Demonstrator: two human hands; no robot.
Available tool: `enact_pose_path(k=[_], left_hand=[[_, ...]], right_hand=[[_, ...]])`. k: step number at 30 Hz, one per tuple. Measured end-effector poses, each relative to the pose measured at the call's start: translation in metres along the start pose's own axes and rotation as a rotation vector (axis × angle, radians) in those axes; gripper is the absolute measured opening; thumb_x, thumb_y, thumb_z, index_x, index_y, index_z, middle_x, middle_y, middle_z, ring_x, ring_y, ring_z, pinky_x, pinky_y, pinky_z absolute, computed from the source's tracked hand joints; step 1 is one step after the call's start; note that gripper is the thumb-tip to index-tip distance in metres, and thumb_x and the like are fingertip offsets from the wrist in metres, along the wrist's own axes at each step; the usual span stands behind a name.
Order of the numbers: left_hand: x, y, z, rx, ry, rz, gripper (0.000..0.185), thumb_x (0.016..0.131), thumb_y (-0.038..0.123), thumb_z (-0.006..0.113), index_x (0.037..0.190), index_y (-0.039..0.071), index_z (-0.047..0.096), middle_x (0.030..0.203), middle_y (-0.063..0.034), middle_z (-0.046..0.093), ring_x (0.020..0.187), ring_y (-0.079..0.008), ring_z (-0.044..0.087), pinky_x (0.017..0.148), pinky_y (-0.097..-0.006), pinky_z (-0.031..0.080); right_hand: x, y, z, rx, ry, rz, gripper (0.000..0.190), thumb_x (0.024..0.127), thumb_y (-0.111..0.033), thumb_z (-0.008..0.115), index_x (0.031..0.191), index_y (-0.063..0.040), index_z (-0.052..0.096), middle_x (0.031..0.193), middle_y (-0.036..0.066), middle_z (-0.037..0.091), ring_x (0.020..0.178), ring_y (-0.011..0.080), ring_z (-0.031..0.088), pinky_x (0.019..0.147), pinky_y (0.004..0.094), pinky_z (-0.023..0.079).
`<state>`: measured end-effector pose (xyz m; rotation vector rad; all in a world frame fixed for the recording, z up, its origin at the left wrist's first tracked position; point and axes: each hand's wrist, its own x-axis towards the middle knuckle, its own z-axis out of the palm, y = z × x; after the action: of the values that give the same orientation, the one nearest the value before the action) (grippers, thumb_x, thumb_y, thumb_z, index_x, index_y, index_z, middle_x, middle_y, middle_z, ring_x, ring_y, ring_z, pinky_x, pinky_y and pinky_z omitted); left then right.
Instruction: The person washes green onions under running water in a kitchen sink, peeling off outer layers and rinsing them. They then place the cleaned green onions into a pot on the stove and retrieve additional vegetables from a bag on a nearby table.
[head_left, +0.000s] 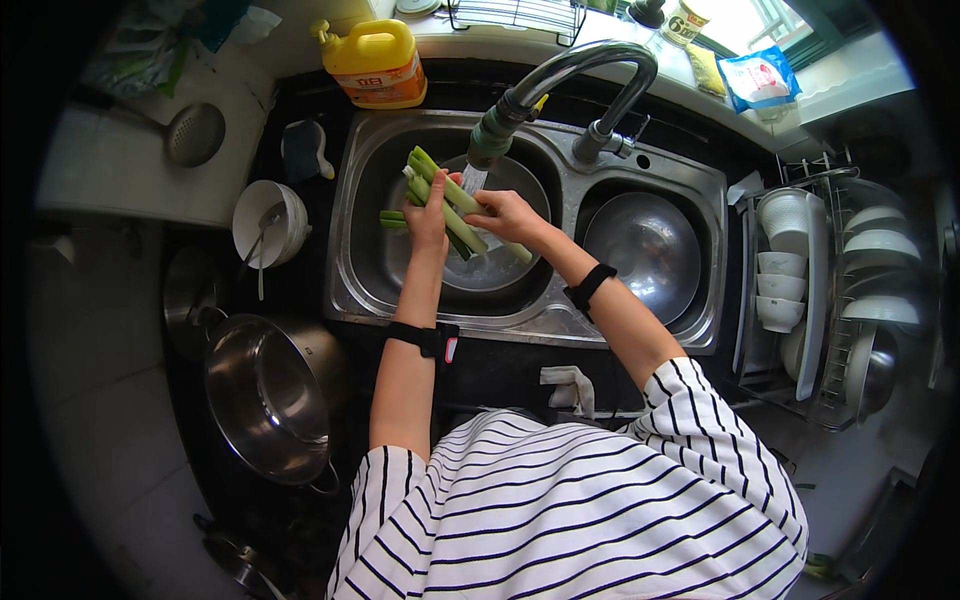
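Note:
My left hand (427, 217) grips several cut lengths of green onion (457, 225) over the left basin of a steel double sink (345, 270). From the right, my right hand (510, 216) holds one of the pale stalks between thumb and fingers. Water (472, 178) runs from the faucet head (491, 139) just behind the stalks. Beneath my hands a round metal bowl (525, 180) sits in the basin, partly hidden by the stalks and my arms. Another metal bowl (645, 247) rests in the right basin, its rounded surface dotted with droplets.
A yellow detergent jug (379, 67) stands behind the sink. On the left are a sponge (304, 150), stacked white bowls (259, 225) with a spoon, a skimmer (195, 135) and a large steel pot (262, 405). A dish rack (817, 300) occupies the right. A cloth (570, 386) hangs at the front edge.

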<state>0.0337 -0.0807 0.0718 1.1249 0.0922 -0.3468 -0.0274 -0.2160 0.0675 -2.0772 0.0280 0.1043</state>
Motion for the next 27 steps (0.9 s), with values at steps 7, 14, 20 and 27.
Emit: enact_pose_path(k=[7, 14, 20, 27], left_hand=[[-0.005, 0.005, 0.017, 0.144, 0.120, 0.089, 0.029, 0.085, 0.017, 0.065, 0.107, 0.000, 0.058, 0.092, -0.0027, 0.062, 0.080, -0.0089, 0.057, 0.071, -0.0247, 0.044], [-0.018, 0.021, 0.023, 0.026, -0.012, 0.128, 0.024, 0.084, 0.013, 0.065, 0.102, -0.003, 0.060, 0.089, -0.0050, 0.064, 0.077, -0.0114, 0.059, 0.070, -0.0243, 0.046], [-0.024, 0.027, 0.017, 0.459, 0.095, 0.261, 0.021, 0.086, 0.007, 0.059, 0.103, -0.005, 0.059, 0.095, -0.0102, 0.065, 0.085, -0.0149, 0.062, 0.076, -0.0261, 0.048], [-0.023, 0.034, 0.007, 0.115, -0.063, 0.165, 0.020, 0.087, 0.007, 0.057, 0.102, -0.006, 0.058, 0.098, -0.0151, 0.065, 0.090, -0.0183, 0.062, 0.079, -0.0268, 0.048]], right_hand=[[0.003, 0.000, -0.002, 0.135, 0.033, -0.041, 0.026, 0.091, -0.024, 0.052, 0.087, 0.001, 0.060, 0.068, 0.010, 0.057, 0.061, 0.0132, 0.049, 0.058, 0.0301, 0.042], [-0.001, -0.014, 0.004, 0.457, 0.151, -0.105, 0.020, 0.085, -0.019, 0.060, 0.088, 0.000, 0.060, 0.070, 0.011, 0.059, 0.060, 0.0187, 0.055, 0.058, 0.0311, 0.045], [0.002, -0.021, 0.010, 0.159, 0.250, -0.150, 0.017, 0.086, -0.014, 0.060, 0.095, 0.000, 0.060, 0.078, 0.007, 0.061, 0.071, 0.0113, 0.058, 0.064, 0.0270, 0.047], [0.002, -0.021, 0.010, 0.396, 0.097, -0.120, 0.015, 0.089, -0.011, 0.055, 0.100, -0.001, 0.058, 0.080, 0.006, 0.062, 0.078, 0.0107, 0.058, 0.072, 0.0261, 0.046]])
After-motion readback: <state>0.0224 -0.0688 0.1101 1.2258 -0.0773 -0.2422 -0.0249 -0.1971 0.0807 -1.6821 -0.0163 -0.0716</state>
